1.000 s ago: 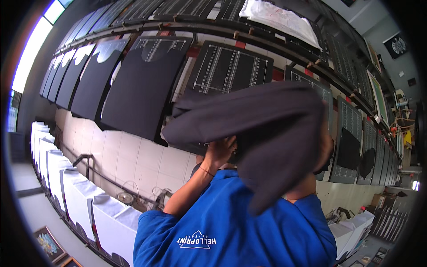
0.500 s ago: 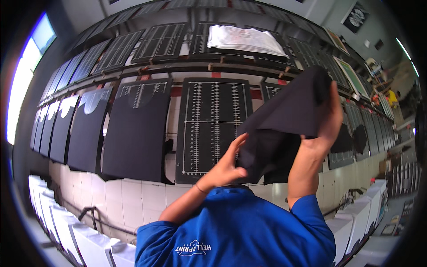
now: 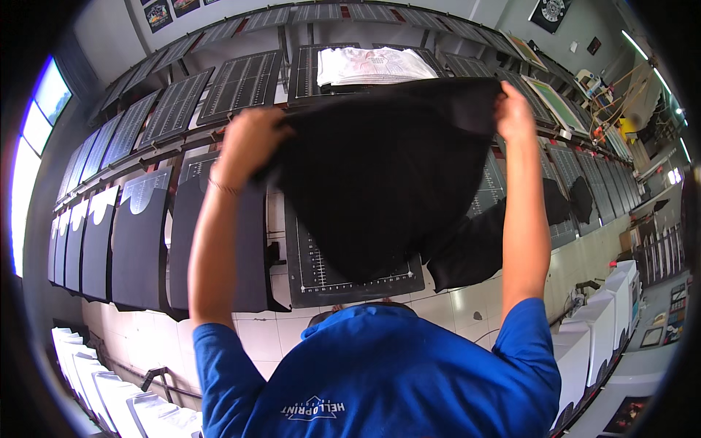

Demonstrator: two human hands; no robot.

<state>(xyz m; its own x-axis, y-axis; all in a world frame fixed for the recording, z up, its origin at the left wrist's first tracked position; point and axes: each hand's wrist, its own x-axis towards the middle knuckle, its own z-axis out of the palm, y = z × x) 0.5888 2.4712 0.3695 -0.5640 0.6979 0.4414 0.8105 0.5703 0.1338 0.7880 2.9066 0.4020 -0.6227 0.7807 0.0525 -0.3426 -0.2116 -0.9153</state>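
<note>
Spread between my raised hands hangs a black fabric panel (image 3: 387, 168), its lower edge drooping in a curve. My left hand (image 3: 252, 142) is closed on its left corner, slightly blurred. At the upper right corner, my right hand (image 3: 514, 115) pinches the cloth. Beneath it lies a black printing board (image 3: 350, 293) with white ruled marks, mostly hidden by the hanging fabric. Another black cloth (image 3: 467, 255) lies rumpled on the board to the right. On the left, a dark panel (image 3: 219, 248) with a rounded neck cutout covers a neighbouring board.
Behind stands another rack of ruled boards (image 3: 237, 84), with a stack of white printed cloths (image 3: 376, 64) on one. More covered boards (image 3: 139, 248) run off left. White panels (image 3: 120, 390) line the lower left, and others (image 3: 595, 336) the lower right.
My left hand has risen from beside the bunched cloth and now grips its left corner. The cloth has been opened out wide between both hands, over the board.
</note>
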